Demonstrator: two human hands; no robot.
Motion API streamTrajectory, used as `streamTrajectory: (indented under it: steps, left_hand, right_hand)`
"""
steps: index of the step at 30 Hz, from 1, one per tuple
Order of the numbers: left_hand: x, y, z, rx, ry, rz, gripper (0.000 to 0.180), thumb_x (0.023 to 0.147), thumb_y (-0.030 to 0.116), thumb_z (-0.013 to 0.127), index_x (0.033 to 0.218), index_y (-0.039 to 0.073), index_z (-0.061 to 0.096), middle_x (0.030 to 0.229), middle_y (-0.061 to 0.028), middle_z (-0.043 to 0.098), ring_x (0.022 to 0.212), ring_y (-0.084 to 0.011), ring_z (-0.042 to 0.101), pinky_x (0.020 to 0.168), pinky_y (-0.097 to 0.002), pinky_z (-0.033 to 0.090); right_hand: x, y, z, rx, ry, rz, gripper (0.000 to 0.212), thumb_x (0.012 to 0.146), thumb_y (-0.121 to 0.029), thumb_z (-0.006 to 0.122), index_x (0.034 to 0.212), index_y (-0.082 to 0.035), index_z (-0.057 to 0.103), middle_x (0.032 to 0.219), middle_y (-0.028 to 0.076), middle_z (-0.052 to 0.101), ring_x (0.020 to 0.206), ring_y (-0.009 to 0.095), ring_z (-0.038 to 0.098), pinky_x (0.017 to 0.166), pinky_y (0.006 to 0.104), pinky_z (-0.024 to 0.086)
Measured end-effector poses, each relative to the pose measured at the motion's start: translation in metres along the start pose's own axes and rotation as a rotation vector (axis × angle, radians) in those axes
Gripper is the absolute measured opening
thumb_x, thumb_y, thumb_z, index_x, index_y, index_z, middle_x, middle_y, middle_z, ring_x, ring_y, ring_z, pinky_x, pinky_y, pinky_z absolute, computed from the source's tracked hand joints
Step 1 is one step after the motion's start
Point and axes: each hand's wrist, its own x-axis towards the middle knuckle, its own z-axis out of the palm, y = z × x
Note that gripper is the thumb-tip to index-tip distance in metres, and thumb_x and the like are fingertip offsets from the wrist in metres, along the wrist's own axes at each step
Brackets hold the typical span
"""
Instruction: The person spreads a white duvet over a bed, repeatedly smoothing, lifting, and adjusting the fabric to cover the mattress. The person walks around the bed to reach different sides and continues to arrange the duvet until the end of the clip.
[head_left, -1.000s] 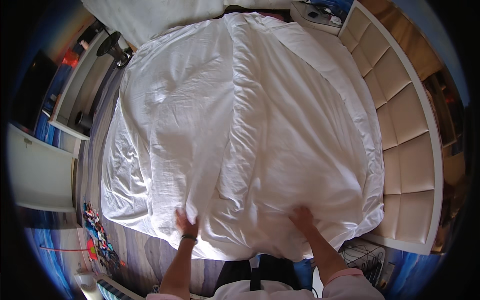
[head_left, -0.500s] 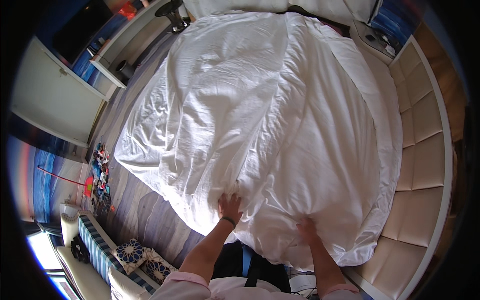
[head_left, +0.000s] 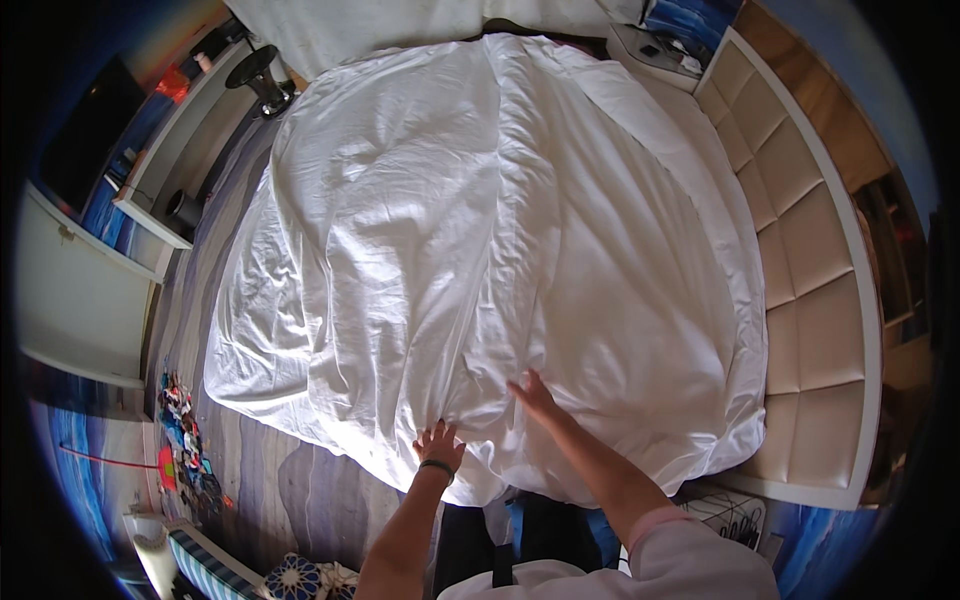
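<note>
A white duvet (head_left: pixel 430 220) covers the bed, with a long raised fold running down its middle and many creases. My left hand (head_left: pixel 438 446), a dark band at its wrist, rests on the duvet close to the bed's near edge with its fingers spread. Farther in and to the right, my right hand (head_left: pixel 534 394) touches the cloth beside the lower end of the middle fold. Its thumb and forefinger are apart, and I see nothing held between them; the other fingers are partly hidden.
A beige padded headboard (head_left: pixel 800 270) borders the bed on the right. Beyond the far right corner is a bedside table (head_left: pixel 655 48). On the left floor lies a heap of mixed litter (head_left: pixel 190 435) by a red long-handled dustpan (head_left: pixel 165 467). A dark stool (head_left: pixel 262 80) stands far left.
My right hand has moved left and farther onto the duvet, toward the middle fold. My left hand stays on the cloth near the edge. The whole view has turned and shifted.
</note>
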Motion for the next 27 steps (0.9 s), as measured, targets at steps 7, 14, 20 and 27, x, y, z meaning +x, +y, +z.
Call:
streamTrajectory:
  steps: [7, 14, 20, 27]
  left_hand:
    - [0.015, -0.014, 0.005, 0.032, -0.111, 0.029, 0.061, 0.086, 0.041, 0.06, 0.142, 0.026, 0.037, 0.155, -0.0038, 0.025, 0.138, -0.0341, 0.03, 0.106, -0.0673, 0.021]
    - [0.029, -0.036, 0.01, 0.013, -0.126, -0.011, 0.071, 0.086, 0.042, 0.059, 0.148, 0.026, 0.027, 0.157, -0.0063, 0.02, 0.139, -0.0329, 0.03, 0.106, -0.0661, 0.02]
    - [0.07, -0.035, 0.043, 0.123, -0.184, 0.036, 0.077, 0.084, 0.046, 0.059, 0.15, 0.028, 0.022, 0.159, -0.0024, 0.011, 0.143, -0.0282, 0.022, 0.101, -0.0723, 0.02]
    - [0.094, -0.034, 0.05, 0.348, -0.314, -0.031, 0.081, 0.088, 0.048, 0.053, 0.152, 0.019, 0.013, 0.159, -0.0022, 0.006, 0.146, -0.0272, 0.009, 0.099, -0.0735, 0.025]
  right_hand:
    - [0.14, -0.054, 0.041, 0.225, 0.566, -0.036, 0.085, 0.074, -0.048, 0.072, 0.133, 0.003, 0.04, 0.122, 0.029, 0.055, 0.113, 0.044, 0.054, 0.096, 0.0481, 0.044]
    - [0.142, -0.041, 0.016, 0.47, 0.363, 0.053, 0.043, 0.078, -0.027, 0.073, 0.105, 0.0, 0.055, 0.078, 0.008, 0.062, 0.07, 0.015, 0.059, 0.062, 0.0321, 0.049]
    - [0.094, 0.037, -0.078, 0.492, 0.039, -0.001, 0.036, 0.083, -0.029, 0.069, 0.104, -0.002, 0.055, 0.083, 0.012, 0.065, 0.075, 0.02, 0.063, 0.066, 0.0313, 0.051]
    - [0.056, 0.198, -0.276, -0.33, 0.741, -0.122, 0.047, 0.081, -0.028, 0.07, 0.119, -0.008, 0.052, 0.122, 0.014, 0.055, 0.116, 0.03, 0.05, 0.097, 0.0431, 0.04]
